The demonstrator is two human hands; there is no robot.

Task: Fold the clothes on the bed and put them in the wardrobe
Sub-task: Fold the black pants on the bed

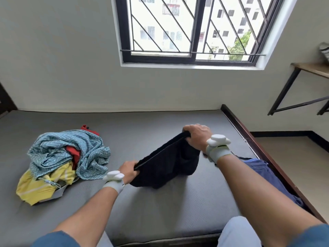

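A black garment hangs over the grey mattress, stretched along its top edge between both hands. My left hand grips its near left corner. My right hand grips the far right corner, higher up. The lower part of the garment sags onto the mattress. A pile of unfolded clothes lies to the left: a teal patterned cloth on top, red and yellow pieces under it. A blue garment lies at the bed's right edge, partly hidden by my right forearm.
The bed's dark wooden frame runs along the right side, with floor beyond it. A wall shelf on black brackets hangs at the right. A barred window is set in the wall behind the bed. No wardrobe is in view.
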